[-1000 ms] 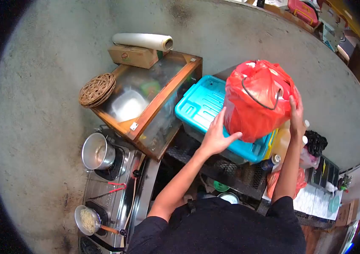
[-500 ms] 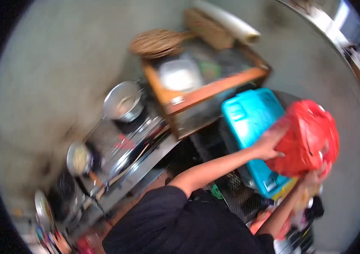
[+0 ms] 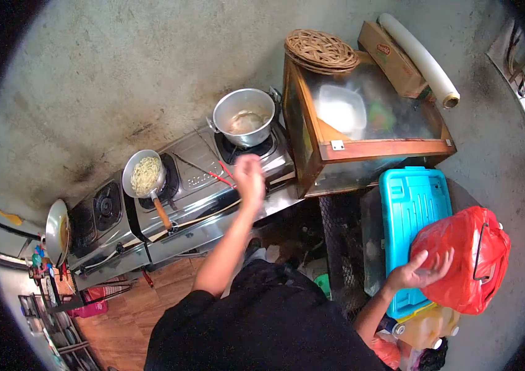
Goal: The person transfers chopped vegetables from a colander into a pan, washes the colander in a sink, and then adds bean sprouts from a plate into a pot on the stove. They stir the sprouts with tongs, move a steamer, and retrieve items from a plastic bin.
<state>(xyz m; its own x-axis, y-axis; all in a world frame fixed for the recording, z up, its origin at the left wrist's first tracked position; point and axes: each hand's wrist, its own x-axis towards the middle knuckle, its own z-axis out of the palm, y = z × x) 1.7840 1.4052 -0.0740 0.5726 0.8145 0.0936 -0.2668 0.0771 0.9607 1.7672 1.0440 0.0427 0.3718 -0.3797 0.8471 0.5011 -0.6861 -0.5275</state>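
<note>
My left hand [image 3: 250, 180] is raised over the stove's front, just below a metal pot [image 3: 244, 117] holding liquid; its fingers are smeared by motion. Fingers spread, my right hand [image 3: 422, 272] is at the near left side of a red plastic bag [image 3: 465, 256]. The bag rests on the right part of a turquoise lid [image 3: 414, 210]. Red-tipped chopsticks [image 3: 203, 168] lie on the stove [image 3: 197, 185] left of my left hand. A long-handled pan [image 3: 145, 175] with noodles sits on a burner further left.
A wood-framed glass cabinet [image 3: 367, 150] stands right of the stove, carrying woven plates [image 3: 321, 51], a white tub [image 3: 341, 110], a cardboard box [image 3: 392, 59] and a roll [image 3: 420, 60]. A wok [image 3: 57, 232] is far left. Bottles [image 3: 423, 328] stand below the bag.
My left hand has left the red bag and moved left over the stove. My right hand has opened beside the bag, which now rests on the lid. The view has turned left.
</note>
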